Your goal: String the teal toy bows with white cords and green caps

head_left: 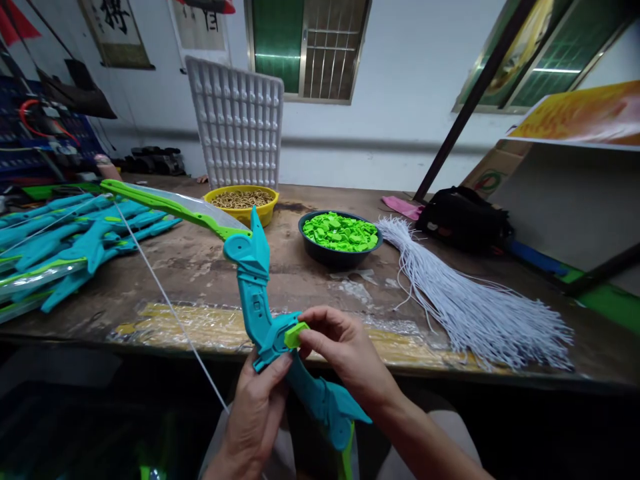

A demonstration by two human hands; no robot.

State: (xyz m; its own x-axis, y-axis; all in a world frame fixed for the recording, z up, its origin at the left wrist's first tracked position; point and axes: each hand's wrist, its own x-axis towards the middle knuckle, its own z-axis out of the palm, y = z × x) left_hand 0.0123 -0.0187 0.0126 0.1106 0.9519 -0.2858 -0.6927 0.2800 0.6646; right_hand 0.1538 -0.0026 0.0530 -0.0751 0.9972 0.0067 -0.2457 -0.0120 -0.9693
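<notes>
Gripping bow point(254, 300) in left hand point(257, 407), pinching green piece point(295, 335) in right hand point(345, 343); strung at far tip point(108, 186), not plugged yet tho.

Teal all through my bow point(256, 303), lime along its limb point(165, 207), and the string point(173, 310) is white! Lime again on my chip point(295, 335), matching the pile point(340, 231) in that near-black bowl point(340, 256). Yellow basin point(263, 213), brassy gold rings point(243, 199)! White cords point(455, 303), a pink cloth point(403, 207), a black bag point(463, 217), brown on the table point(295, 283) with pale patches, and over there a grey tray point(240, 123) patterned in straight rows.
</notes>
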